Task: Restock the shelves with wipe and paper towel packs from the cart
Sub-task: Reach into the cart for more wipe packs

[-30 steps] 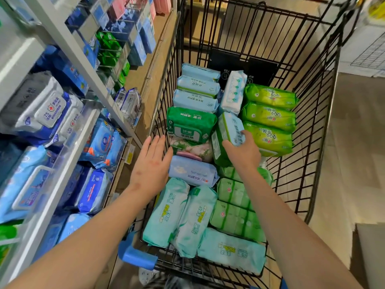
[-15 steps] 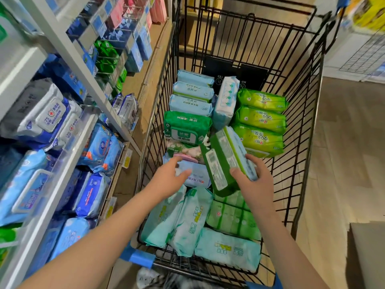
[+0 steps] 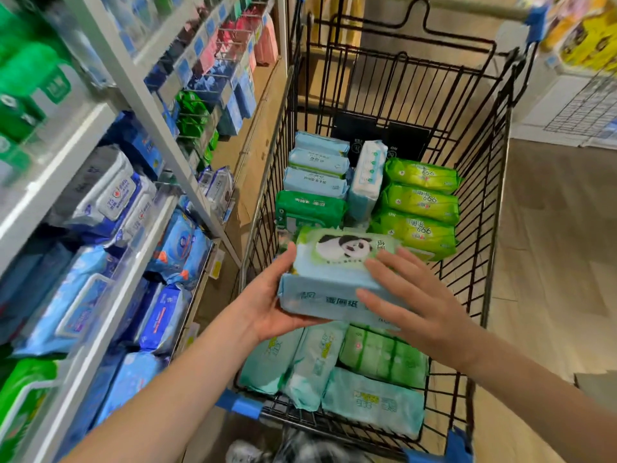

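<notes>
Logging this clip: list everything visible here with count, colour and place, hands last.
panda pack: one, pale blue with green top, held above the cart
cart: one, black wire with blue corners, middle of the aisle
lime packs: three, lime green, cart's far right
light blue packs: three, light blue, cart's far left
upright pack: one, white and blue, between those two groups
dark green pack: one, dark green, beside the light blue ones
mint packs: at least three, mint, cart's near end
shelves: white, left side, mostly blue packs
left hand: grips pack's left end
right hand: fingers flat on pack's right
</notes>
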